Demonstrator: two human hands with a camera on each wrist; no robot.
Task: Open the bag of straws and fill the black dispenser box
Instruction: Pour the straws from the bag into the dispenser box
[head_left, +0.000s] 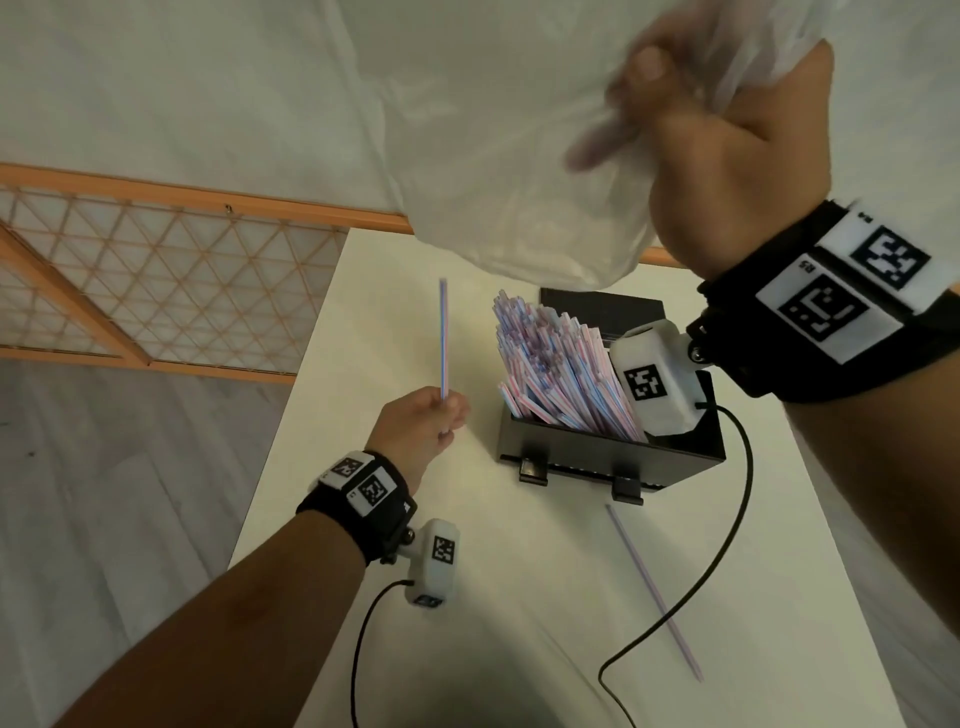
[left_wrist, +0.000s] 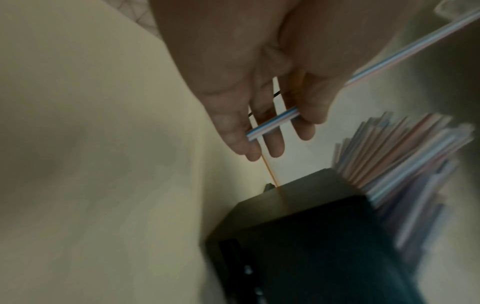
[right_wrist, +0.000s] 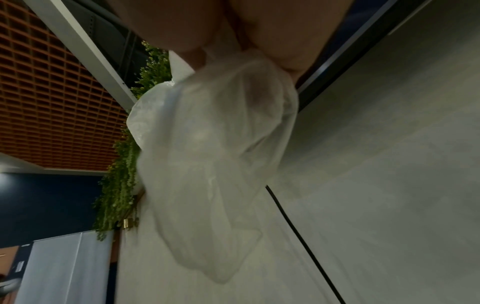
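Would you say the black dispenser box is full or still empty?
Full: a dense bundle of striped straws leans out above the rim of the black dispenser box.

White table (head_left: 519, 597), wooden lattice screen (head_left: 156, 280), hanging green plant (right_wrist: 122, 174)

white table (head_left: 363, 322), wooden lattice screen (head_left: 171, 275)
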